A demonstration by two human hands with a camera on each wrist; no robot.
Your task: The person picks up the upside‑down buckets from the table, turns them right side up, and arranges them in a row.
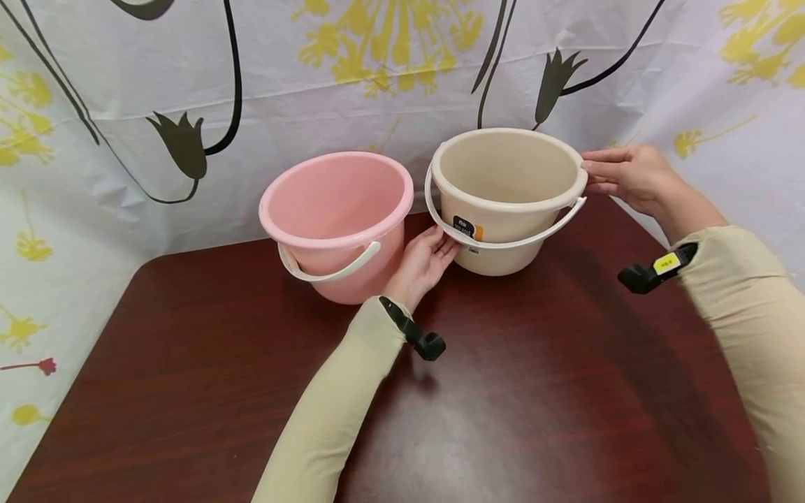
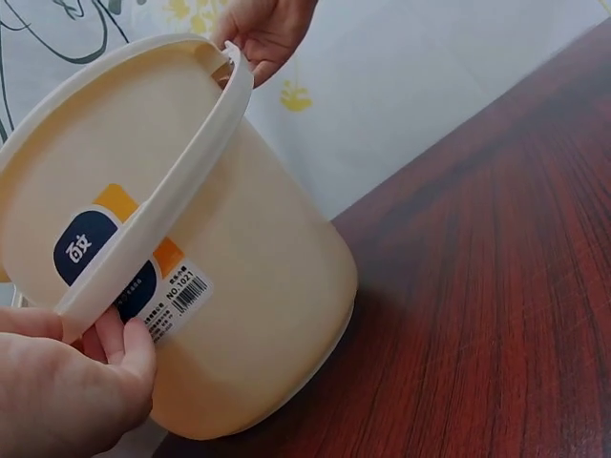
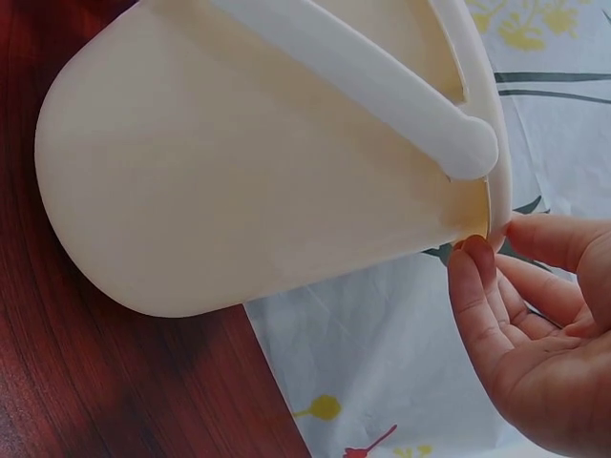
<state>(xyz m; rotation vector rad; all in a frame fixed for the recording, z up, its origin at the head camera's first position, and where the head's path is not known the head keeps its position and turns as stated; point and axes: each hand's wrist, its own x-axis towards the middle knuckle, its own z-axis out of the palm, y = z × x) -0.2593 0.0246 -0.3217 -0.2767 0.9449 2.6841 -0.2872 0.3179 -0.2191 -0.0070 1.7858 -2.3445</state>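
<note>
A cream bucket (image 1: 497, 237) with a white handle (image 1: 503, 244) hanging across its front stands at the back of the table. My left hand (image 1: 428, 258) is between the two buckets and pinches the handle low on its left side; its fingertips (image 2: 138, 345) lie by the label (image 2: 177, 301). On the far right, my right hand (image 1: 635, 178) pinches the cream bucket's rim, fingers above and below the edge in the right wrist view. A pink bucket (image 1: 339, 258) with its own pale handle (image 1: 333, 274) stands just left of my left hand.
The dark reddish wooden table (image 1: 503, 391) extends toward me. A white curtain (image 1: 283, 105) with yellow flowers and dark tulips hangs right behind the buckets and along both sides. Black camera mounts (image 1: 411, 332) are strapped to both wrists.
</note>
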